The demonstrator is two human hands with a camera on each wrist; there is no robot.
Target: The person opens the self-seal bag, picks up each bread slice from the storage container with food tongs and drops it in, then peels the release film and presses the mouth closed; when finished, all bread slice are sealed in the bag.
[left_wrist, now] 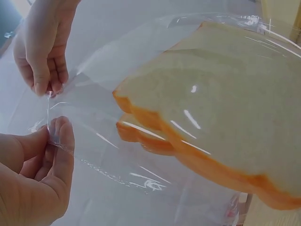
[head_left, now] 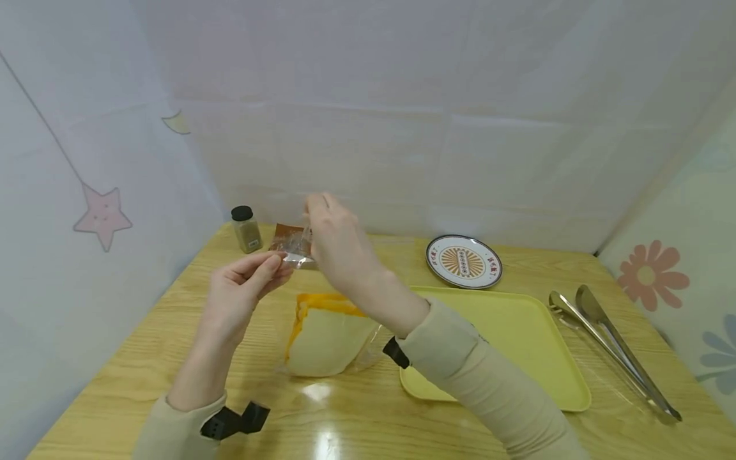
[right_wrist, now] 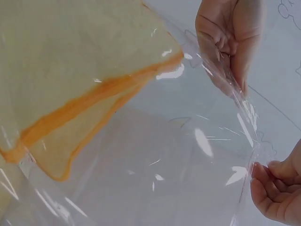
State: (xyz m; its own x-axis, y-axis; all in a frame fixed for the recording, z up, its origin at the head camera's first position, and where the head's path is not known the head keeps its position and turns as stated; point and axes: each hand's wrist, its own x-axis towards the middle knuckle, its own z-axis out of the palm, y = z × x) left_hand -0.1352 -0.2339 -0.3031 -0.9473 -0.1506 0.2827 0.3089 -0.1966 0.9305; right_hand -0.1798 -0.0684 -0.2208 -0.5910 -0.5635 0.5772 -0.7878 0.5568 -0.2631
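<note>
Two slices of toast bread lie inside a clear plastic bag, their orange-brown crusts showing through the film. At the bag's mouth, my left hand pinches one edge between thumb and fingers. My right hand pinches the mouth a short way off, higher up in the head view. The film stretches between both sets of fingertips. In the left wrist view the bread sits to the right of the hands, toward the far end of the bag. The right wrist view also shows both hands at the edge.
Behind the hands stand a black-lidded spice jar and a small brown packet. A round printed plate lies at the back. To the right are a yellow tray, partly under my right forearm, and metal tongs.
</note>
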